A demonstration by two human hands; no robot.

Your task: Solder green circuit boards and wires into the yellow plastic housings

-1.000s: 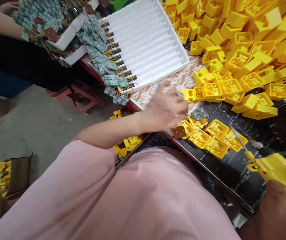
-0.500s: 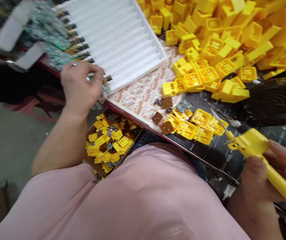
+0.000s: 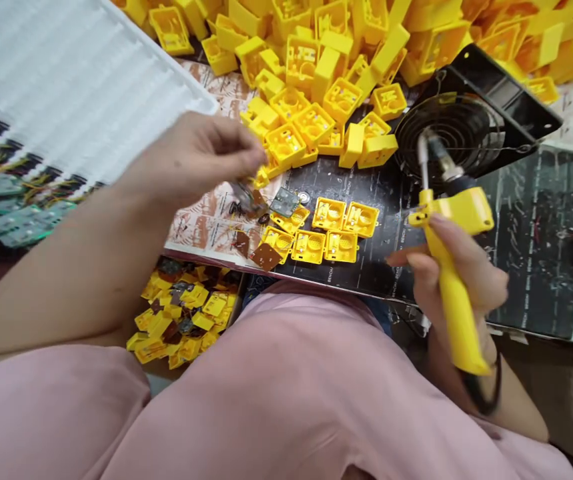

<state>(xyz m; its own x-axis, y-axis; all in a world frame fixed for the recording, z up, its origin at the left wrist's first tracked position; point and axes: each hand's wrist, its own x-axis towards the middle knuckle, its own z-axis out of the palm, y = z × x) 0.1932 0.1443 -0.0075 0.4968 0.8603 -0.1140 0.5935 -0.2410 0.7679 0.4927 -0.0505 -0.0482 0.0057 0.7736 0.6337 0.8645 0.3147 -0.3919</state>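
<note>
My left hand (image 3: pixel 201 157) hovers over the table's near edge, fingers pinched on a small circuit board (image 3: pixel 246 199) with wires hanging below it. My right hand (image 3: pixel 459 273) is wrapped round a yellow soldering iron (image 3: pixel 449 267), its tip pointing up toward a black fan (image 3: pixel 446 137). Between the hands, several open yellow plastic housings (image 3: pixel 333 230) lie in rows on the black mat (image 3: pixel 531 227). A green board (image 3: pixel 285 201) and brown boards (image 3: pixel 265 256) lie beside them.
A big heap of yellow housings (image 3: pixel 346 60) fills the far side. A white ribbed tray (image 3: pixel 66 87) sits at far left, with wired green boards (image 3: pixel 16 213) along its near edge. A box of finished yellow parts (image 3: pixel 183 313) stands below the table edge by my lap.
My left hand came back from the pile of boards at the left with a small wired board. The right hand raised the soldering iron upright. The view swung right.
</note>
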